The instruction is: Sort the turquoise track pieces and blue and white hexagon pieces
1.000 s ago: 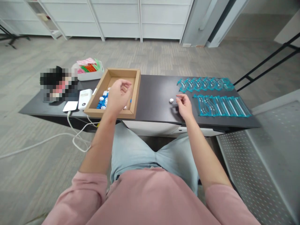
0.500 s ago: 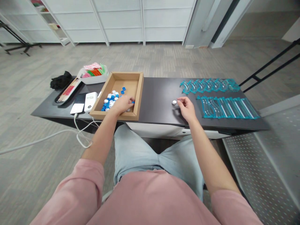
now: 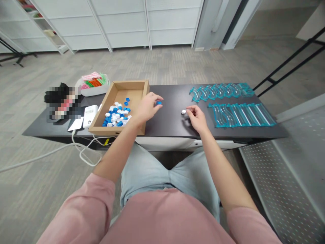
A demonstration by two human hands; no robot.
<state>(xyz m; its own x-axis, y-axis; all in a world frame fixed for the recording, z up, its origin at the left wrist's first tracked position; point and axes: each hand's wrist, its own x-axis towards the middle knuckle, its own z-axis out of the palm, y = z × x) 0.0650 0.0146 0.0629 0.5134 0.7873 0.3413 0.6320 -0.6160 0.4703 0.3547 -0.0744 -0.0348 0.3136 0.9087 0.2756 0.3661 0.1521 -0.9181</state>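
Observation:
Between the thumb and fingers of my left hand (image 3: pixel 149 106) is a small blue hexagonal piece (image 3: pixel 158 103), held just right of the cardboard box (image 3: pixel 147 88). My right hand (image 3: pixel 196 118) pinches a small white hexagonal piece (image 3: pixel 183 112) at its fingertips, low over the dark tabletop (image 3: pixel 172 125). Inside the box lies a loose heap of blue and white hexagonal pieces (image 3: pixel 116 117), with two blue ones (image 3: pixel 126 101) apart from it. My left forearm crosses the box's near right corner and hides part of it.
On the right lie curved clear tubes with teal ends (image 3: pixel 220 91) and a row of straighter tubes (image 3: pixel 241 115). Left of the box are a white device (image 3: pixel 90 116), a white cable (image 3: pixel 83 154) and a white basket (image 3: pixel 95 89) of colourful sticks.
My left hand has come up out of the box and moved right, bringing a blue piece. My right hand keeps its white piece in nearly the same place. The view has shifted slightly.

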